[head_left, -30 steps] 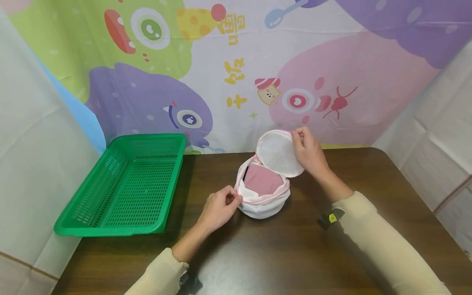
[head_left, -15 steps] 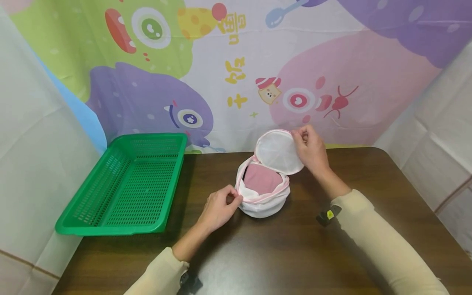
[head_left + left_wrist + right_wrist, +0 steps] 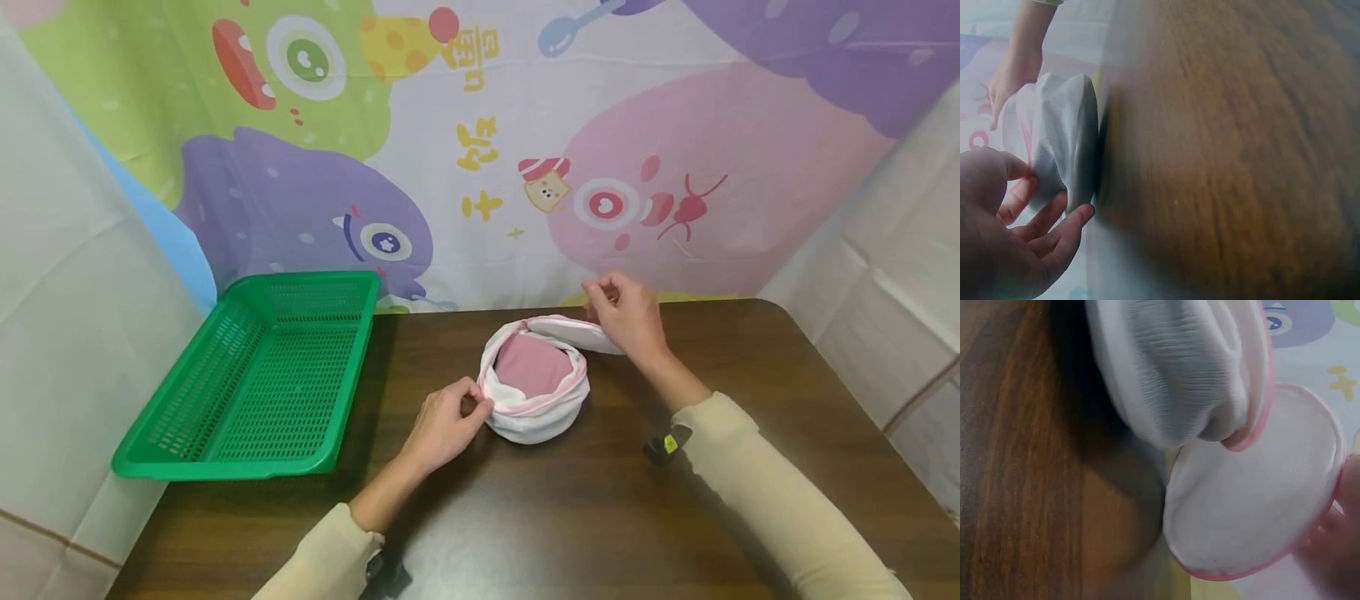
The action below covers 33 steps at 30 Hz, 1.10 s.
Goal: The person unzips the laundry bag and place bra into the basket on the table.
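- A round, white, pink-rimmed fabric pouch (image 3: pixel 536 428) is sitting on the brown wooden table (image 3: pixel 540 525), likely handling light, soft.
- The left hand (image 3: pixel 446 421) is pinching its rim, seemingly a sound hold; whether the right hand (image 3: pixel 630 318) is gripping is unclear.

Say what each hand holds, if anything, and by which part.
The left hand pinches the laundry bag by its pink rim. Whether the right hand grips the lid cannot be told.
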Motion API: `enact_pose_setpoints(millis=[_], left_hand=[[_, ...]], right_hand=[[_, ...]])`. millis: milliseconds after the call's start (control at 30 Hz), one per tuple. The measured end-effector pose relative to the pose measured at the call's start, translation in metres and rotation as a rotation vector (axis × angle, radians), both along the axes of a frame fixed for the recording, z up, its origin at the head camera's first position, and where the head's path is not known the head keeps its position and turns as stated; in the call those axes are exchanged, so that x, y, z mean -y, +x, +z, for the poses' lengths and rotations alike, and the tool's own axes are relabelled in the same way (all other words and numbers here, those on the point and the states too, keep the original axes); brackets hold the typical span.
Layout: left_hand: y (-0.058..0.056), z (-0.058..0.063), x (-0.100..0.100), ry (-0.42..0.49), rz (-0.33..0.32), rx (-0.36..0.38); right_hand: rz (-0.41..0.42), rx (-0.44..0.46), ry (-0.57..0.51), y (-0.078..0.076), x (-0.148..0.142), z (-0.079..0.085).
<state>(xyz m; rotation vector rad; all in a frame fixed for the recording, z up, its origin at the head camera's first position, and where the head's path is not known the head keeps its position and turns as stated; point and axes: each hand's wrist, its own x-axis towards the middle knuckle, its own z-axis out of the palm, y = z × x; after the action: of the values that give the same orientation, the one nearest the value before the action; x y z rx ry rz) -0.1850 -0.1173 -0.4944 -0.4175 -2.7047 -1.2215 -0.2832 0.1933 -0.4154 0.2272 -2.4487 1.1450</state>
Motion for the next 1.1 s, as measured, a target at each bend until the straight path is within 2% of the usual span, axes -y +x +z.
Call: enact_pose_setpoints(millis=[67, 167, 300, 333, 367, 400, 500, 600, 633, 667, 767, 833, 900, 933, 967, 1100], left_hand=[[0.006, 0.01, -0.001, 0.005, 0.001, 0.018], [0.008, 0.015, -0.002, 0.0, 0.004, 0.024], [0.006, 0.008, -0.001, 0.002, 0.003, 0.011], [0.002, 0.001, 0.0, -0.005, -0.002, -0.007], [0.004, 0.004, 0.0, 0.002, 0.001, 0.006], [0.001, -0.002, 0.001, 0.0, -0.005, -0.014], [0.001, 0.001, 0.0, -0.003, -0.002, -0.007], [0.006, 0.011, -0.002, 0.006, 0.002, 0.016], [0.006, 0.01, -0.002, 0.007, 0.004, 0.013], [0.003, 0.004, -0.001, 0.005, -0.001, -0.004], [-0.001, -0.005, 0.0, 0.004, -0.002, -0.023], [-0.008, -0.018, 0.002, -0.009, 0.002, -0.044], [-0.008, -0.017, 0.002, -0.011, 0.011, -0.02], [-0.011, -0.022, 0.003, -0.017, 0.014, -0.026], [-0.008, -0.018, 0.003, -0.024, 0.01, -0.037], [-0.008, -0.018, 0.004, -0.024, 0.006, -0.049]], right_hand=[[-0.008, -0.02, 0.017, 0.0, 0.001, -0.002], [-0.011, -0.031, 0.027, 0.0, 0.002, -0.003], [0.021, 0.026, 0.036, 0.003, 0.003, -0.005], [0.036, 0.048, 0.04, 0.005, 0.003, -0.006], [0.049, 0.066, 0.048, 0.006, 0.003, -0.006], [0.061, 0.082, 0.06, 0.007, 0.003, -0.007], [0.092, 0.108, 0.097, 0.01, 0.002, -0.009], [0.113, 0.119, 0.149, 0.014, 0.0, -0.011], [0.123, 0.124, 0.164, 0.015, -0.001, -0.011], [0.139, 0.132, 0.18, 0.017, -0.002, -0.012], [0.214, 0.176, 0.198, 0.02, -0.008, -0.014], [0.297, 0.212, 0.189, 0.022, -0.012, -0.015], [0.379, 0.25, 0.183, 0.023, -0.016, -0.016], [0.416, 0.263, 0.184, 0.024, -0.018, -0.016], [0.448, 0.275, 0.189, 0.024, -0.02, -0.016], [0.525, 0.273, 0.272, 0.027, -0.023, -0.014]])
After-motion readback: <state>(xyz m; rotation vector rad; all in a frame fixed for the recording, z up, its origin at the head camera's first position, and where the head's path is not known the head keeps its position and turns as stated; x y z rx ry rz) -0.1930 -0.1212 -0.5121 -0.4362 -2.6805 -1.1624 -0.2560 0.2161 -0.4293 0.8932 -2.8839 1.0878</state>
